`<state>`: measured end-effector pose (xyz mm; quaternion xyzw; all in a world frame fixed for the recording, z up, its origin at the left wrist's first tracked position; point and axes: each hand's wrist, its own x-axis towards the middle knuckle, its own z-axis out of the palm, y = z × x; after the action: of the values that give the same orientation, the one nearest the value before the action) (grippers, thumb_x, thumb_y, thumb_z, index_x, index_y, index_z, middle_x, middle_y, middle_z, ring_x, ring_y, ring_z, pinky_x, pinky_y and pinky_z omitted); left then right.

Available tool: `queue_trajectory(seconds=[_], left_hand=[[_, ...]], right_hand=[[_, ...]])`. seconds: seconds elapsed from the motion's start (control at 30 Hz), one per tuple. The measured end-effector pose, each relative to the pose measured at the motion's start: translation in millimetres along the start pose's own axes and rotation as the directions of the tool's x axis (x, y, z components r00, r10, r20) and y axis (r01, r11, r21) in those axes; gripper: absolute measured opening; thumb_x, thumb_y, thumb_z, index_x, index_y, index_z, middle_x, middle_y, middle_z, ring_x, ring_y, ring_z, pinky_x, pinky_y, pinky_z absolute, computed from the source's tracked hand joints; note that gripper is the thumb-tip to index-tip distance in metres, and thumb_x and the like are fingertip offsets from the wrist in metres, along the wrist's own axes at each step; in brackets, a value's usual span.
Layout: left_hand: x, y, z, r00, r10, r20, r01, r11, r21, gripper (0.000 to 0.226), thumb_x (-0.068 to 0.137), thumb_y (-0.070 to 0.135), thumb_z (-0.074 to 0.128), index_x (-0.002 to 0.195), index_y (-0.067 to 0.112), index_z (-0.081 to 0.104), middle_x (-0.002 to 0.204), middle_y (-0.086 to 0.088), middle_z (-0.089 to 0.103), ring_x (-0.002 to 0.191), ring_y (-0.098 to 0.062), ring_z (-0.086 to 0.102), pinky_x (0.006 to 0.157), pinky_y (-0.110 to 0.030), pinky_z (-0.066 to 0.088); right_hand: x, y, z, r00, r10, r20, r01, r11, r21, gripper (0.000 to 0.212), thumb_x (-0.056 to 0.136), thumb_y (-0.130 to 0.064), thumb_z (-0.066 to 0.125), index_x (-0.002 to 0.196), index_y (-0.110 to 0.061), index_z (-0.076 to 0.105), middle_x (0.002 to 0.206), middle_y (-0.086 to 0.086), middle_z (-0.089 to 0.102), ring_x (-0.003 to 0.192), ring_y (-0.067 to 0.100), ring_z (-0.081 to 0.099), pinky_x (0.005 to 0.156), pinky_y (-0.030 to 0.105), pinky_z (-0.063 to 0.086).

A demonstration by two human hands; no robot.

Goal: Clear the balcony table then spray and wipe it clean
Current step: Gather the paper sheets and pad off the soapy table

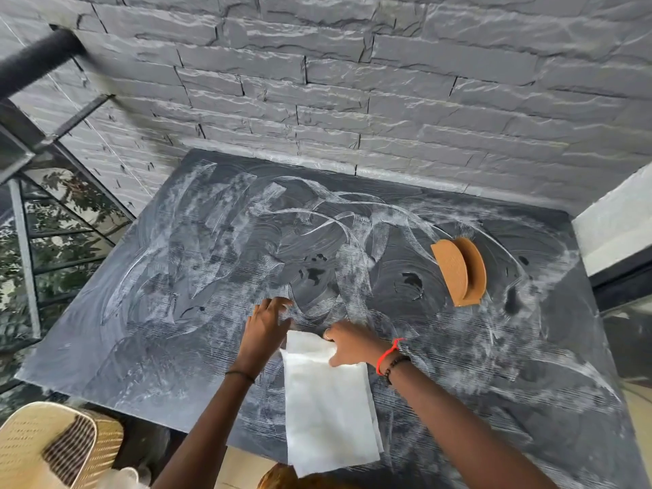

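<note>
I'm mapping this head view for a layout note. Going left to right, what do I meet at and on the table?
Wicker chair → left hand → right hand, gripping the white cloth → brown half-round holder.

Grey rough-stone wall (352,82) at rear; black railing (35,61), glass panels (70,248) left, foliage (67,192) beyond; woven chair (53,442) near-left; daylight.

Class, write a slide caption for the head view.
Right hand grips a white cloth on the streaked dark table; left hand touches the surface; orange holder stands nearby.
</note>
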<state>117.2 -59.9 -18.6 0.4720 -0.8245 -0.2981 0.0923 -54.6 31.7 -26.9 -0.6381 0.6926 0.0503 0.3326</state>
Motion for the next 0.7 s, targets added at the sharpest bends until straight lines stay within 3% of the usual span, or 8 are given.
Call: queue_trajectory(seconds=[0.03,0.1,0.2,0.27,0.33,0.43,0.5,0.7], left_hand=[[2,-1,-1,1.000,-0.010,0.001,0.010,1.000,-0.018,0.031,0.088,0.007,0.065,0.119,0.006,0.061,0.112,-0.016,0.062,0.102,-0.033,0.059,0.090,-0.043,0.047],[5,-1,-3,1.000,-0.030,0.007,0.031,0.997,-0.076,0.028,0.088,0.007,0.065,0.116,0.004,0.063,0.110,-0.017,0.063,0.100,-0.033,0.061,0.090,-0.039,0.048],[11,0,-4,0.994,-0.051,0.094,0.069,0.977,-0.203,0.022,0.091,0.012,0.065,0.111,0.002,0.064,0.104,-0.014,0.068,0.091,-0.026,0.065,0.075,-0.013,0.048],[12,5,-4,0.973,-0.103,0.205,0.176,0.909,-0.378,0.014,0.096,0.020,0.059,0.105,0.010,0.064,0.098,-0.008,0.070,0.088,-0.021,0.064,0.064,-0.008,0.046],[12,10,-4,0.922,-0.124,0.367,0.328,0.755,-0.568,0.026,0.101,0.035,0.045,0.106,0.020,0.065,0.097,0.004,0.073,0.094,-0.018,0.066,0.070,-0.015,0.052],[10,16,2,0.827,-0.025,0.561,0.476,0.564,-0.675,0.052,0.101,0.053,0.020,0.118,0.032,0.064,0.108,0.008,0.075,0.103,-0.010,0.070,0.078,-0.025,0.057],[6,22,8,0.794,0.049,0.606,0.535,0.417,-0.735,0.047,0.099,0.053,0.023,0.125,0.029,0.054,0.110,0.011,0.073,0.104,-0.008,0.069,0.077,-0.025,0.057],[7,25,32,0.741,0.062,0.668,0.648,0.193,-0.737,0.081,0.087,0.075,0.019,0.133,0.019,0.056,0.131,-0.010,0.064,0.121,-0.025,0.061,0.087,-0.033,0.057]], right_hand=[[1,2,0,1.000,-0.008,0.007,0.008,0.998,0.065,0.022,0.074,-0.022,0.070,0.079,-0.009,0.053,0.085,0.011,0.056,0.089,0.032,0.056,0.055,0.029,0.031],[-1,8,-3,0.998,0.019,0.065,-0.034,0.971,0.237,0.050,0.080,-0.026,0.068,0.124,-0.008,0.054,0.129,0.011,0.056,0.118,0.028,0.053,0.084,0.029,0.043],[-10,17,-14,0.996,0.016,0.091,-0.054,0.899,0.434,0.065,0.083,-0.024,0.069,0.139,-0.008,0.043,0.143,0.006,0.048,0.130,0.021,0.047,0.106,0.027,0.036],[-18,25,-23,0.996,0.018,0.089,-0.064,0.838,0.542,0.067,0.081,-0.025,0.074,0.138,-0.007,0.044,0.137,0.000,0.051,0.127,0.015,0.048,0.104,0.018,0.036],[-29,33,-36,0.996,0.026,0.091,-0.083,0.702,0.708,0.055,0.079,-0.022,0.077,0.128,-0.012,0.053,0.120,-0.011,0.058,0.113,0.008,0.054,0.090,0.004,0.041],[-43,44,-55,0.998,-0.020,0.057,-0.045,0.387,0.921,0.031,0.079,-0.009,0.075,0.107,-0.017,0.063,0.104,-0.006,0.072,0.096,0.010,0.068,0.078,0.017,0.055],[-47,53,-65,1.000,-0.004,-0.007,0.008,0.222,0.975,0.033,0.080,-0.004,0.071,0.111,-0.011,0.063,0.106,0.001,0.072,0.096,0.017,0.069,0.078,0.027,0.058],[-54,85,-67,0.967,0.236,-0.092,0.107,-0.051,0.993,0.035,0.079,-0.003,0.070,0.114,-0.005,0.063,0.107,0.011,0.072,0.089,0.023,0.070,0.073,0.033,0.060]])
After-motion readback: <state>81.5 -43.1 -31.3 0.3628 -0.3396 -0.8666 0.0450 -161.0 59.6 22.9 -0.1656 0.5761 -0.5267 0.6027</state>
